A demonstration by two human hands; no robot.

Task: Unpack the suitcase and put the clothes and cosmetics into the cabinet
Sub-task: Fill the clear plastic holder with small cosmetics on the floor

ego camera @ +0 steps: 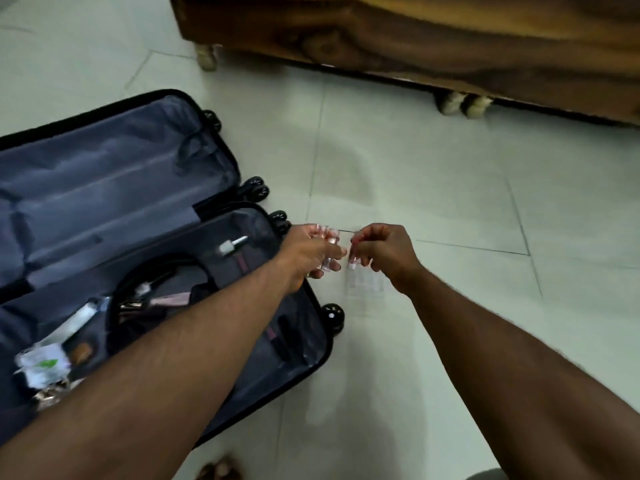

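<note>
hands (349, 252) closed on clear bottles (327, 249), over floor (433, 188)

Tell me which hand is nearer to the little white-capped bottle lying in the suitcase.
Left. The left hand is just right of the white-capped bottle, at the suitcase edge; the right hand is farther right, over the floor.

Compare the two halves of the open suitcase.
The far half is covered by a smooth grey liner and shows nothing loose; the near half holds scattered cosmetics and a black cord. The far half lies fully in view; the near half is partly hidden by the left arm. Both are grey-lined and black-rimmed.
</note>
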